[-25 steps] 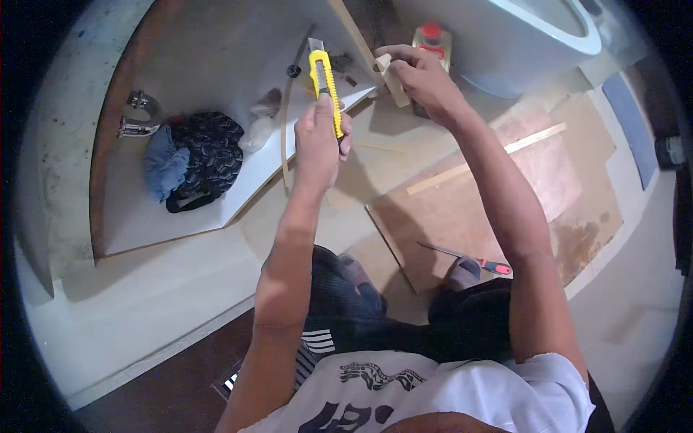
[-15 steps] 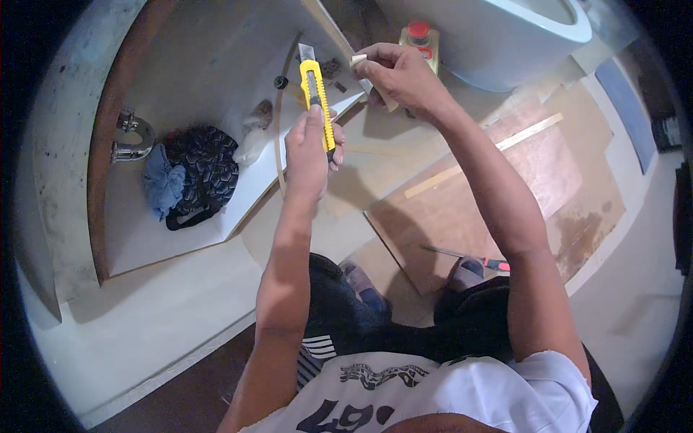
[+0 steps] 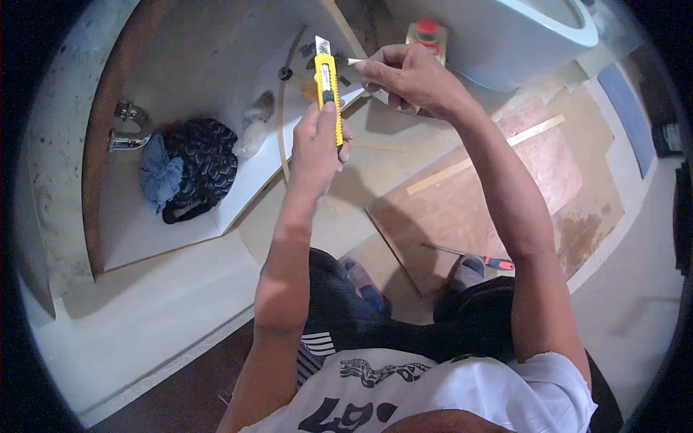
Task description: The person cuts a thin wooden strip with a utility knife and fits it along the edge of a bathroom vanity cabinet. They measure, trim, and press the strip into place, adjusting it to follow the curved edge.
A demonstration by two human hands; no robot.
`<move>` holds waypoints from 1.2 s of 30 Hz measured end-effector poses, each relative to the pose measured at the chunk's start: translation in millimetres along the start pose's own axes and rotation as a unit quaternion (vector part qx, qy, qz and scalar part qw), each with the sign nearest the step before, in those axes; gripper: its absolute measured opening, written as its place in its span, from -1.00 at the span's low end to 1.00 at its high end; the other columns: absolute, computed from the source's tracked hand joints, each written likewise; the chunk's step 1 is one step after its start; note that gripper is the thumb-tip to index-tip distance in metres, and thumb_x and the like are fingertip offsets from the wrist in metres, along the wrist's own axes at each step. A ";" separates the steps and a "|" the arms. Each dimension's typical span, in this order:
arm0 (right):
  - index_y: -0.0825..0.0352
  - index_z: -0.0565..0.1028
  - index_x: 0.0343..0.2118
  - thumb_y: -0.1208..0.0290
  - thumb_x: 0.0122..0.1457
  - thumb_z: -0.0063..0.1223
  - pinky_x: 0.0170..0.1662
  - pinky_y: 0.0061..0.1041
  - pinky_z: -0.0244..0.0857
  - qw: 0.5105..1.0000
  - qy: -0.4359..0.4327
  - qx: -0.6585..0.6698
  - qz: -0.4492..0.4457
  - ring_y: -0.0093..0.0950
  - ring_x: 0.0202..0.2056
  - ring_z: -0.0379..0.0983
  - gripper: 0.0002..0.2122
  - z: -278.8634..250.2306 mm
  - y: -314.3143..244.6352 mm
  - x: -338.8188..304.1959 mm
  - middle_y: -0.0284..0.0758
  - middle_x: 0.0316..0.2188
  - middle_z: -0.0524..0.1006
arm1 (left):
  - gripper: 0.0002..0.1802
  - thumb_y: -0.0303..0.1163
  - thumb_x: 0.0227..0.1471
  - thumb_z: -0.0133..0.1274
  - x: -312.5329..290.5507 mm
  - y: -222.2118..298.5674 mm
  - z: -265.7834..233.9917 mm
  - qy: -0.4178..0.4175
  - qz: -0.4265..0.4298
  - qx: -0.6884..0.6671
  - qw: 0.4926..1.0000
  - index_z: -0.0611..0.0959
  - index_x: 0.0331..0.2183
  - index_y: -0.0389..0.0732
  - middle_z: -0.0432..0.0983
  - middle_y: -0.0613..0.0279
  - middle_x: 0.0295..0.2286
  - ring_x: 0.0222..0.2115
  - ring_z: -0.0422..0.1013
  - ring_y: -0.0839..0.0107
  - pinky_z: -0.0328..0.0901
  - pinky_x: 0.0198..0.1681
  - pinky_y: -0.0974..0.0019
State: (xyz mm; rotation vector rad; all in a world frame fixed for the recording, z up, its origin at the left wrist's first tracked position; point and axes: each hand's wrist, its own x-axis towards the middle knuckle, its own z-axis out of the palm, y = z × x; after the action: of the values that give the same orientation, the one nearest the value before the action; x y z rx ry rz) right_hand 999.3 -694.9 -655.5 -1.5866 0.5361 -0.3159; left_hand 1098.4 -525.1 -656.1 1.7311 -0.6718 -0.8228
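Wrapped in my left hand [image 3: 316,148] is a yellow utility knife [image 3: 326,79], its blade extended and pointing away from me. My right hand [image 3: 419,78] is closed, thumb against forefinger, on a small pale strip [image 3: 355,62] whose tip pokes out toward the knife. The knife blade and the strip are apart, with a narrow gap between them. Below my right fingers lies the front edge of a white cabinet floor [image 3: 249,180].
A dark patterned cloth [image 3: 209,166] and a blue rag [image 3: 160,173] lie in the cabinet by a chrome drain pipe [image 3: 132,126]. A red-capped container [image 3: 426,36] stands beside a white toilet [image 3: 527,43]. A wooden board [image 3: 404,224] and red-handled screwdriver [image 3: 498,264] rest near my feet.
Both hands have shifted slightly to the right, the left one with the knife in it. The pale strip has turned and now shows a narrower end.
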 end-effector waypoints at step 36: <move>0.36 0.54 -0.49 0.14 0.11 0.14 -0.73 -0.72 -0.01 0.993 -0.109 -0.028 -0.020 -0.73 -0.75 0.22 -0.68 2.5 -10.1 -20.9 -0.45 -0.68 0.44 | -0.70 -0.26 0.17 -0.16 -5.5 6.2 -3.2 0.000 0.020 0.037 0.999 0.34 -0.13 -0.24 0.41 0.23 -0.52 -0.69 0.27 0.60 0.15 -0.68 0.50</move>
State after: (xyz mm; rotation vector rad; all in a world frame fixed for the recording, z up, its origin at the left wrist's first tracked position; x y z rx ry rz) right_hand 984.3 -681.8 -643.4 -1.6632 0.3465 -0.1559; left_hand 1097.3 -520.8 -648.4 1.7786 -0.7430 -0.7794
